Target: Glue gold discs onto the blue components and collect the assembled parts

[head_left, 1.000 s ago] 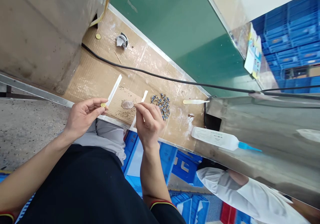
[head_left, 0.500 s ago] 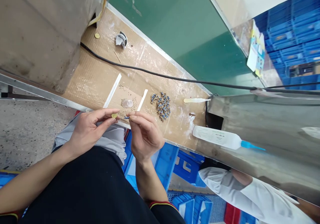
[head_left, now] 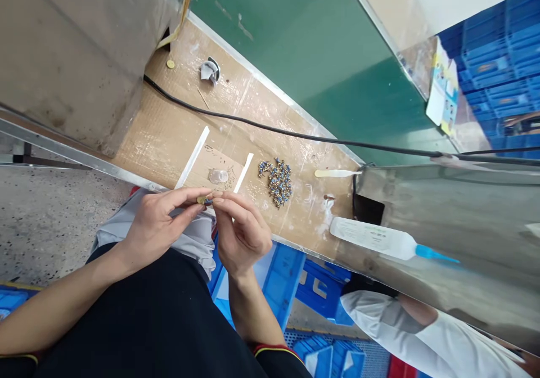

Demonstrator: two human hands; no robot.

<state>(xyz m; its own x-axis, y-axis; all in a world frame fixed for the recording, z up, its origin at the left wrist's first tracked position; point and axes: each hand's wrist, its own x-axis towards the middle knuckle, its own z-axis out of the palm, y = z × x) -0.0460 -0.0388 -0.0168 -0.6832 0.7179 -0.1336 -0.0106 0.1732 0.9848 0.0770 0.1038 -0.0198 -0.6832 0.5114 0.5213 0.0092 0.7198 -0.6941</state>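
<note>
My left hand (head_left: 158, 226) pinches a small gold disc (head_left: 201, 200) between thumb and fingertips. My right hand (head_left: 241, 233) meets it there, its fingertips holding a tiny blue-and-gold piece (head_left: 209, 201) against the disc. Just beyond my fingers, a transparent blob or dish (head_left: 218, 176) rests on a cardboard piece (head_left: 208, 167), between a pair of white strips (head_left: 193, 157). To the right lies a heap of blue-and-gold pieces (head_left: 276, 183), out of reach of my fingertips.
The tan work surface (head_left: 169, 125) is crossed by a black cable (head_left: 270, 120). A glue bottle with a blue nozzle (head_left: 375, 238) and a wooden stick (head_left: 337, 173) lie by a steel panel (head_left: 459, 215). A co-worker's white sleeve (head_left: 379, 316) shows below, among blue crates (head_left: 282, 282).
My hands have come together. The right fingertips have moved from over the transparent blob to the gold disc, bringing the tiny blue piece against it.
</note>
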